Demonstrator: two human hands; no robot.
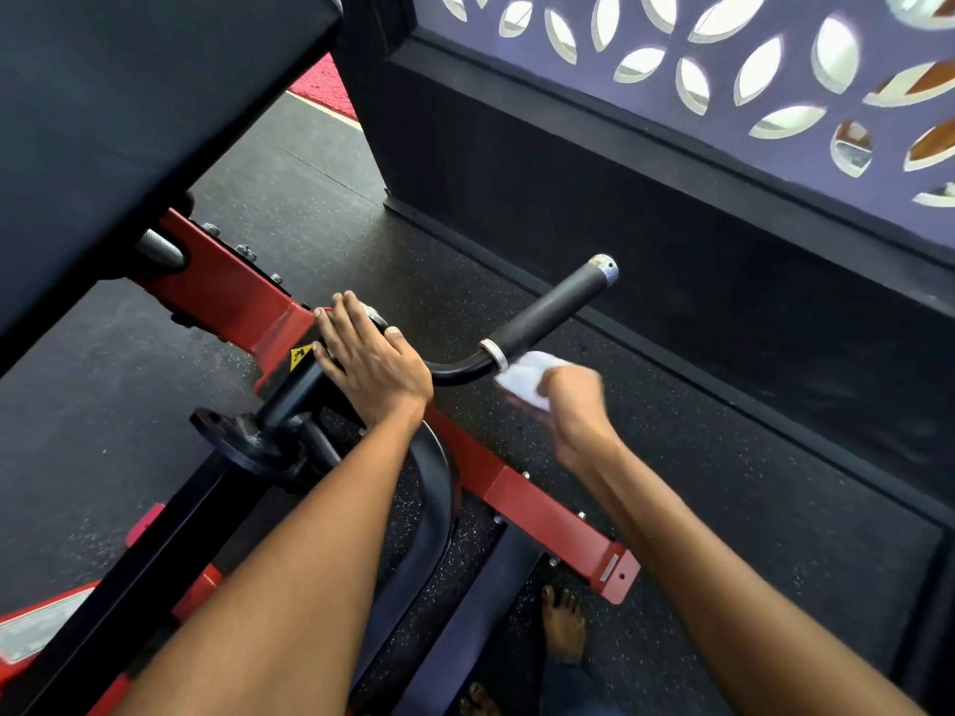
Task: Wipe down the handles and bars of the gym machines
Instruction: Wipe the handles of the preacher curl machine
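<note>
A black handle (555, 304) with a rubber grip and a chrome end cap rises to the upper right from a red and black gym machine (243, 297). My left hand (369, 359) lies flat, fingers straight, on the black bar where the handle joins the red frame. My right hand (573, 400) grips a crumpled white cloth (524, 377) just below the handle's silver collar, beside the bend of the bar. The cloth looks blurred. Whether it touches the bar I cannot tell.
A large black pad (129, 121) fills the upper left. A black low wall (672, 224) under a purple cut-out screen (723, 59) runs along the right. The floor is dark speckled rubber (749, 483). My bare feet (563, 627) stand beside the machine's red base beam (548, 514).
</note>
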